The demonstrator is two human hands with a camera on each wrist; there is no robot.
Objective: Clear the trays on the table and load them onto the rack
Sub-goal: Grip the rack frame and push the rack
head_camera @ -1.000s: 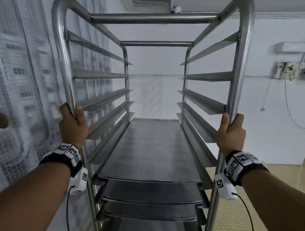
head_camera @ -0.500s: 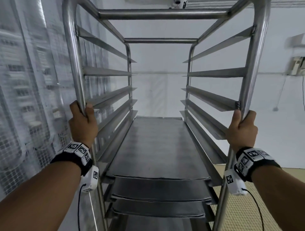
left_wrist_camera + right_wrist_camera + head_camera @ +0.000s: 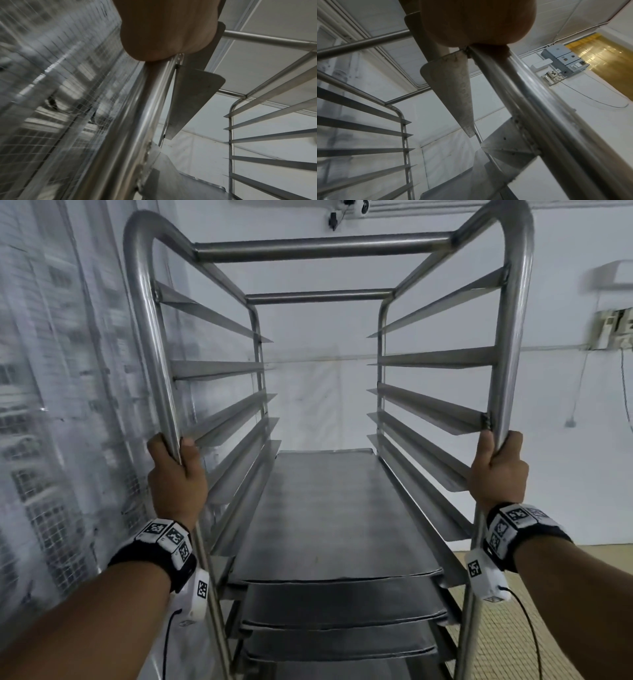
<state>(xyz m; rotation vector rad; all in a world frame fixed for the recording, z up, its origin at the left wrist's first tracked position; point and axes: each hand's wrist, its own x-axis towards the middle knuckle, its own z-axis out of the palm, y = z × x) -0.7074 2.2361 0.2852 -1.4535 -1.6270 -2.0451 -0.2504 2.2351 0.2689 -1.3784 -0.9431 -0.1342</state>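
Observation:
A tall steel tray rack [image 3: 322, 246] stands right in front of me, its upper rails bare. Several flat metal trays [image 3: 329, 508] sit stacked on its lower rails. My left hand [image 3: 176, 474] grips the rack's near left post [image 3: 150, 344], fingers wrapped round the tube. On the near right post [image 3: 510, 344] my right hand [image 3: 498, 474] holds the same way. From the left wrist view the left hand [image 3: 167, 29] closes over the post [image 3: 137, 121]. In the right wrist view the right hand [image 3: 477, 21] clasps its post [image 3: 530, 108].
A mesh-covered window wall [image 3: 51, 405] runs close along the rack's left side. White walls lie ahead and to the right, with a wall-mounted box and cables [image 3: 613, 330]. A yellowish tiled floor [image 3: 513, 628] shows at lower right. A yellow strip curtain [image 3: 604, 54] hangs further right.
The rack and both hands gripping it have shifted right in my view, and the rack's top has come lower in the frame. The grips on the posts are unchanged.

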